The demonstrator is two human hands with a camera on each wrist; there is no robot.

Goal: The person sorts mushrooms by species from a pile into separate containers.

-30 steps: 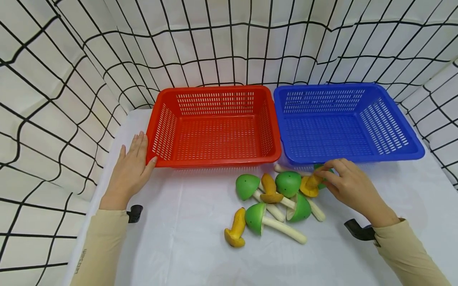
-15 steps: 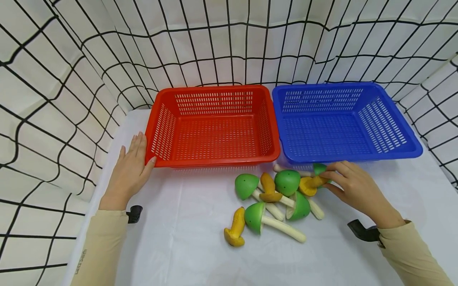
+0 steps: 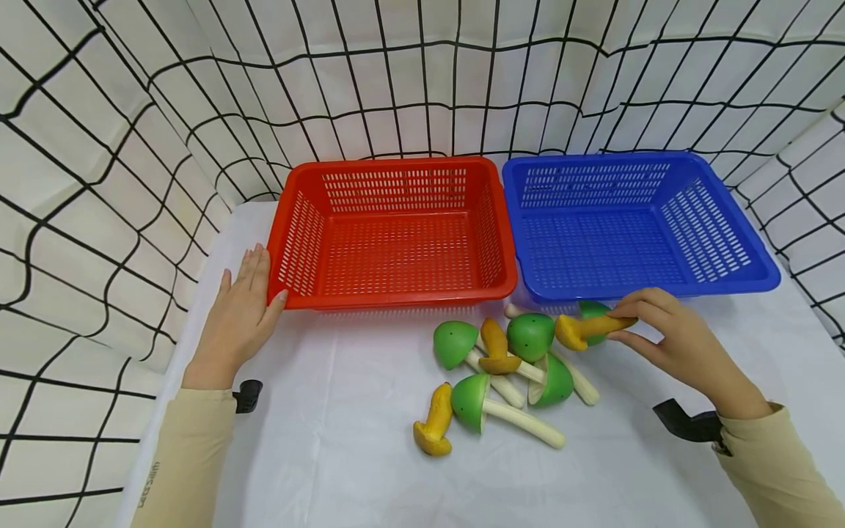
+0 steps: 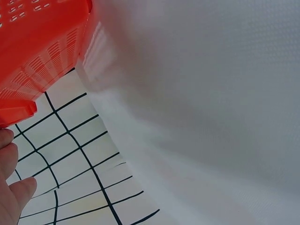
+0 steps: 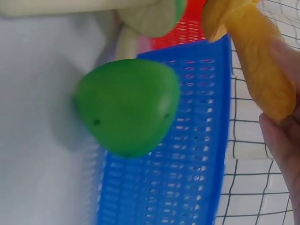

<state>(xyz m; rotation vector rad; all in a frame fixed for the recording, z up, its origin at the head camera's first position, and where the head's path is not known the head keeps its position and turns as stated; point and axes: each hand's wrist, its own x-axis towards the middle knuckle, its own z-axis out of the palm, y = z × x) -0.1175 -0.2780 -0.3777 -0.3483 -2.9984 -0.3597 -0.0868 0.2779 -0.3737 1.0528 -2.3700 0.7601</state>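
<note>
My right hand (image 3: 680, 341) pinches a yellow-brown toy mushroom (image 3: 594, 327) by its stem, the cap pointing left. In the right wrist view the mushroom (image 5: 262, 65) is between thumb and fingers, beyond a green mushroom cap (image 5: 129, 105). My left hand (image 3: 240, 315) lies with straight fingers against the left side of the red basket (image 3: 396, 299). To the left of the right hand lie several green-capped mushrooms (image 3: 455, 345) with pale stems. Two more yellow-brown mushrooms lie there, one on the pile (image 3: 496, 345) and one in front (image 3: 436, 422).
A blue basket (image 3: 634, 287) stands right beside the red one, behind the right hand. Both baskets have nothing inside. A white cloth (image 3: 343, 455) covers the table. White walls with a black grid (image 3: 422, 81) rise at the back and sides.
The right hand has raised the yellow-brown mushroom off the pile and drawn it slightly right, turning its stem more level. The left hand has stayed at the red basket.
</note>
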